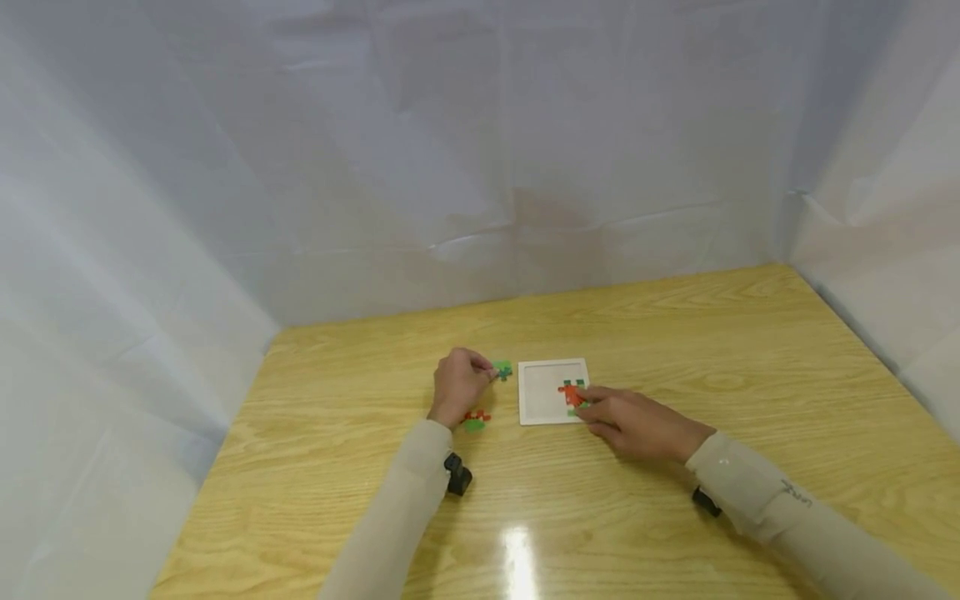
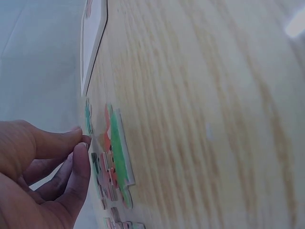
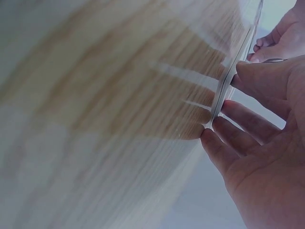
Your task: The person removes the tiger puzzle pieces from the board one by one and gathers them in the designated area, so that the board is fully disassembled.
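Note:
With thumb and fingertips, my left hand [image 1: 459,386] pinches a green puzzle piece [image 1: 503,368] just left of a square white puzzle tray [image 1: 542,395]. In the left wrist view that green piece [image 2: 88,117] shows edge-on at the fingertips. My right hand [image 1: 636,422] rests at the tray's right side, its fingers touching the frame edge and partly covering red and green puzzle pieces [image 1: 573,395] laid inside. In the right wrist view the fingers of the right hand [image 3: 267,129] are extended against the tray's edge [image 3: 224,88].
More red and green puzzle pieces [image 1: 476,420] lie on the wooden table [image 1: 315,467] beside the left wrist. In the left wrist view these loose pieces [image 2: 116,148] appear close together below the hand. White sheeting [image 1: 450,167] surrounds the table's back and sides.

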Available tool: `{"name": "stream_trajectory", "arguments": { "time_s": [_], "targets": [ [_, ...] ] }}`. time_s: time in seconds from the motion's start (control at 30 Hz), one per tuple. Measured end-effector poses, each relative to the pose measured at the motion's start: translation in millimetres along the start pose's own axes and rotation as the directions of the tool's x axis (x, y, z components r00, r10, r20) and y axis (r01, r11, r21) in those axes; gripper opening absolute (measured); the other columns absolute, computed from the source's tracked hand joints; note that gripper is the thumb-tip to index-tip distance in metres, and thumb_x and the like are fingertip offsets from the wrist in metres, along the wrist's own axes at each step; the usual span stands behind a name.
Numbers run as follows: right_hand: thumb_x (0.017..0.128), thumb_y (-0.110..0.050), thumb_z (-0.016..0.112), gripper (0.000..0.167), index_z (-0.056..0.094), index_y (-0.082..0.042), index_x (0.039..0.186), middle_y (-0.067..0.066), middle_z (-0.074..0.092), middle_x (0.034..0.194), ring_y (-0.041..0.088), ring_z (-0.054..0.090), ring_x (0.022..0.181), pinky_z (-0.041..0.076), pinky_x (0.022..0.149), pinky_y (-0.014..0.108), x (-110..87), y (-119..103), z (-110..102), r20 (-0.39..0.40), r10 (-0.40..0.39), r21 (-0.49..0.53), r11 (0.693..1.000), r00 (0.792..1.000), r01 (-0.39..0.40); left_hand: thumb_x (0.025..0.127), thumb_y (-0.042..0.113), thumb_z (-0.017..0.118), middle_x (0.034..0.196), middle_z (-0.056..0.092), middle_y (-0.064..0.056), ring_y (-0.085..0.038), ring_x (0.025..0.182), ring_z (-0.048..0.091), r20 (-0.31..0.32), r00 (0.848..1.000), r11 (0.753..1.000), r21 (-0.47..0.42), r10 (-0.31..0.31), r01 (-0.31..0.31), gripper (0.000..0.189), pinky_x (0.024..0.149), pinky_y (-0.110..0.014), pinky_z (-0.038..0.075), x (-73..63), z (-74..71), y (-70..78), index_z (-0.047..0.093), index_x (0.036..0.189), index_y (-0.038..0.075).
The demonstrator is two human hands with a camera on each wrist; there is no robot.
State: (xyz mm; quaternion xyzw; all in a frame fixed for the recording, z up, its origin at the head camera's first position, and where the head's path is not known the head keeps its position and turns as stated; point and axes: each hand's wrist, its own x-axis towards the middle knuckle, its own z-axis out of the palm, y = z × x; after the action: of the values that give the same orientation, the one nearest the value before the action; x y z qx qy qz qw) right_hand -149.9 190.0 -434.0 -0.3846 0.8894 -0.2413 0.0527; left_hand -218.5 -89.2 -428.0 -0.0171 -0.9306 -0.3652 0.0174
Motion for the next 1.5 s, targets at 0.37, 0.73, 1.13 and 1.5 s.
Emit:
{"name": "stream_trajectory", "arguments": {
  "time_s": [0.37, 0.73, 1.13, 1.5],
  "targets": [
    [0.1, -0.004, 0.062, 0.02, 0.072, -0.003, 0.118, 0.025, 0.047, 0.149, 0.04, 0.049, 0.135, 0.052, 0.092, 0.045, -1.0, -0.5, -0.5, 0.007, 0.031, 0.02, 0.999, 0.999, -0.031, 0.09, 0.005, 0.076, 0.086, 0.074, -0.008, -0.019, 0.075, 0.068, 0.049, 0.994, 0.995, -0.032, 0.101, -0.1, 0.004, 0.068, -0.035, 0.056, -3.8, 0.7, 10.9, 0.078, 0.092, 0.002],
    [0.1, -0.005, 0.063, 0.026, 0.07, 0.0, 0.124, 0.027, 0.049, 0.147, 0.04, 0.053, 0.131, 0.052, 0.094, 0.048, -0.3, 1.7, 0.1, 0.002, 0.026, 0.009, 1.0, 1.0, -0.026, 0.093, 0.008, 0.074, 0.091, 0.075, -0.008, -0.018, 0.082, 0.068, 0.246, 0.937, 0.966, 0.019, 0.247, -0.259, 0.009, 0.074, -0.033, 0.056, -11.0, 20.7, 38.5, 0.078, 0.099, 0.002],
    [0.1, -0.004, 0.063, 0.022, 0.072, 0.001, 0.12, 0.03, 0.051, 0.142, 0.039, 0.059, 0.122, 0.053, 0.083, 0.041, -1.2, 1.7, -0.6, -0.007, -0.002, 0.014, 1.0, 1.0, 0.002, 0.09, 0.007, 0.077, 0.084, 0.074, -0.004, -0.009, 0.07, 0.064, 0.322, 0.912, 0.962, 0.007, 0.256, -0.272, 0.004, 0.064, -0.023, 0.052, -12.8, 46.1, 53.6, 0.079, 0.089, 0.004],
    [0.1, -0.004, 0.062, 0.023, 0.071, 0.001, 0.121, 0.029, 0.053, 0.14, 0.042, 0.056, 0.126, 0.052, 0.094, 0.051, -4.4, 1.0, -1.7, -0.005, 0.002, 0.006, 1.0, 1.0, -0.001, 0.09, 0.007, 0.078, 0.076, 0.071, 0.0, -0.007, 0.062, 0.057, 0.292, 0.935, 0.977, 0.011, 0.2, -0.213, 0.006, 0.059, -0.021, 0.046, -12.8, 50.9, 57.4, 0.079, 0.084, 0.005]
  ]
}}
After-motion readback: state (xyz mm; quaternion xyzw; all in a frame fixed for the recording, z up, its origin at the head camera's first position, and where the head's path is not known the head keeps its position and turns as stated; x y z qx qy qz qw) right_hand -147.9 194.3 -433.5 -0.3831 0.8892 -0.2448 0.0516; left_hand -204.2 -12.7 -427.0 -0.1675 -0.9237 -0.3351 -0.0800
